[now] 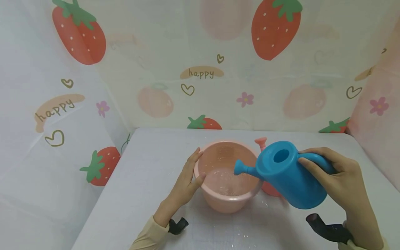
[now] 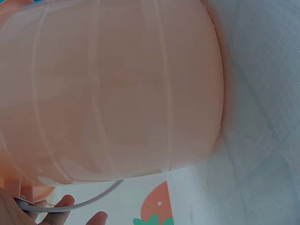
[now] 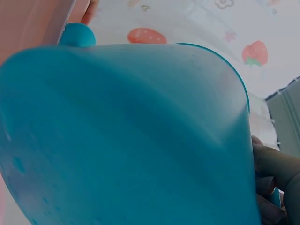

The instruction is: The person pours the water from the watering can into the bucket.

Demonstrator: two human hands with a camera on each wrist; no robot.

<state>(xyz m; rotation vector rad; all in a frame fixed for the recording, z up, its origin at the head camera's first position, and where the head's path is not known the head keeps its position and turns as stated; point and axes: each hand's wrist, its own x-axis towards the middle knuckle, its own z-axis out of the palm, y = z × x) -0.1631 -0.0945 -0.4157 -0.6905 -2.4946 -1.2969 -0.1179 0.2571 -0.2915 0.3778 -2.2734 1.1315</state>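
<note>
My right hand (image 1: 340,170) grips the looped handle of a blue watering can (image 1: 293,177), thumb along its top. The can is raised and tilted, its spout (image 1: 242,167) over the inside of a pink bucket (image 1: 226,205). In the right wrist view, the can's body (image 3: 131,131) fills most of the frame, with drops on its side. My left hand (image 1: 187,180) holds the bucket's left rim, thumb over the edge. In the left wrist view, a grey bail handle (image 2: 93,200) hangs beside the fingers. Water specks and ripples show inside the bucket.
A pink watering can (image 1: 271,189) stands behind the blue one, right of the bucket, mostly hidden. Water drops dot the white tabletop (image 1: 150,156) in front. A strawberry-print sheet (image 1: 156,69) hangs behind and at the sides. Black camera mounts (image 1: 329,231) sit on both wrists.
</note>
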